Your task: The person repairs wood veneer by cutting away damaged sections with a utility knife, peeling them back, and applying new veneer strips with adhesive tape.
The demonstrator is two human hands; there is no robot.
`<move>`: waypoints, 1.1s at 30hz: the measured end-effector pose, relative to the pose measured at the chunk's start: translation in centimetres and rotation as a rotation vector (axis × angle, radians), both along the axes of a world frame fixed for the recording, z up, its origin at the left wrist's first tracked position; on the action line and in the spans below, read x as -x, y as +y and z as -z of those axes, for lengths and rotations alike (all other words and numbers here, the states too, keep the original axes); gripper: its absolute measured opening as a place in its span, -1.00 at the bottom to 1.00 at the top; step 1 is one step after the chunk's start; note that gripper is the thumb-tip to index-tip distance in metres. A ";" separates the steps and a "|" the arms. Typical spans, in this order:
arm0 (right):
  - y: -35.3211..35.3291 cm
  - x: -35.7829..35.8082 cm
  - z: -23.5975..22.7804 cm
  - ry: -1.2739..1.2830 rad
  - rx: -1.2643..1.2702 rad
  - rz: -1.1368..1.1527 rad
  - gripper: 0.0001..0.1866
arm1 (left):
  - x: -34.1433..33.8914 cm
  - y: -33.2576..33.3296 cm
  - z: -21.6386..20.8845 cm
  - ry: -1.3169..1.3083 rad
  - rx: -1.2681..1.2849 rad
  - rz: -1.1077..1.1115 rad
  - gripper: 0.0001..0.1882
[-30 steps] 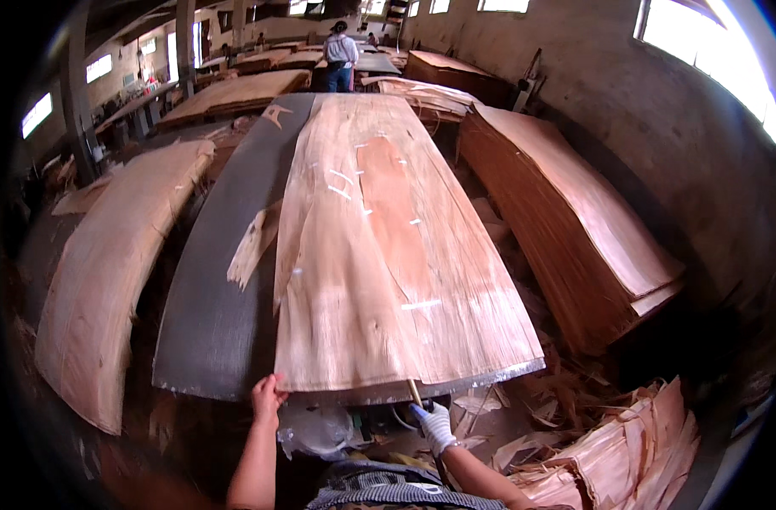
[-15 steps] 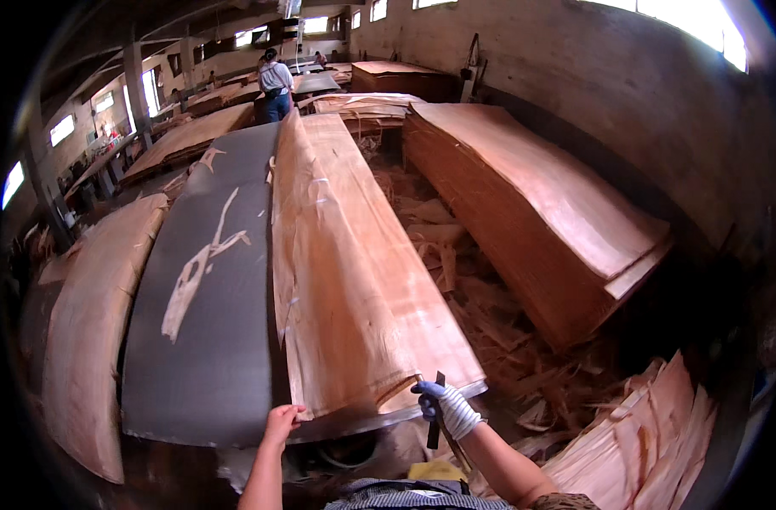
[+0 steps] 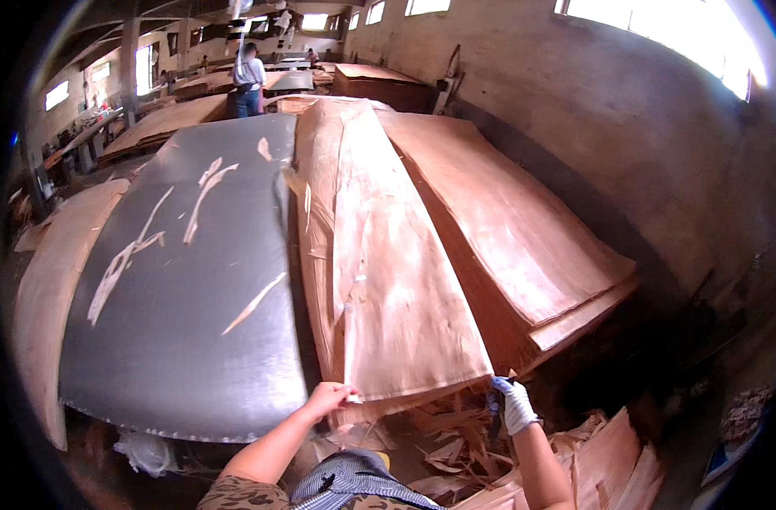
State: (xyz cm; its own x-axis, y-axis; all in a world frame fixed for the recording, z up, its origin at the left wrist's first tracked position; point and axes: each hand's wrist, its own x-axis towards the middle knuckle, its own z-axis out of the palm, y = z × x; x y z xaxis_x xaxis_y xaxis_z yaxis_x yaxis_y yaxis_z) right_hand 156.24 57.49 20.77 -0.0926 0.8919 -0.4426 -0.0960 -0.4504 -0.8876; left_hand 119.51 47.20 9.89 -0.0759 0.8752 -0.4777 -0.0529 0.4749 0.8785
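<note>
A long, thin, pale-brown wood veneer sheet (image 3: 409,297) is lifted at its near edge and stretches away from me. My bare left hand (image 3: 331,396) pinches the near left corner between thumb and fingers. At the near right corner, my right hand (image 3: 515,404), in a white glove with bluish fingertips, is closed on the sheet's edge. A dark bit of a tool shows beside the right fingers, mostly hidden. To the left of the sheet lies a large dark grey panel (image 3: 209,357) with torn veneer strips (image 3: 116,276) on it.
At the right stands a tall veneer stack (image 3: 524,221) along the wall. Scraps (image 3: 443,433) litter the floor, and loose veneer pieces (image 3: 609,459) lie at lower right. Another wood sheet (image 3: 56,297) sits far left. A person (image 3: 250,81) stands beyond the panel.
Both hands have moved right, carrying the veneer sheet's near edge off the grey panel toward the stack. More of the panel and its strips shows. The view has shifted too.
</note>
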 end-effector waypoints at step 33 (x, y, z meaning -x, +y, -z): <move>23.4 -9.8 3.8 -0.439 -0.492 0.160 -0.83 | -2.9 19.2 25.3 -1.155 -0.293 -0.657 -0.86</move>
State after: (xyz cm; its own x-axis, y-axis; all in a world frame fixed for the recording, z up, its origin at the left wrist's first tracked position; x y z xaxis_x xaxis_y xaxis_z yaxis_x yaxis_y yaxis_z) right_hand 166.01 80.91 16.95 0.1525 0.9869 0.0523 0.2882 0.0062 -0.9576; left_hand 122.40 66.45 -15.45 -0.2015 0.9124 -0.3563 -0.9628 -0.1175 0.2435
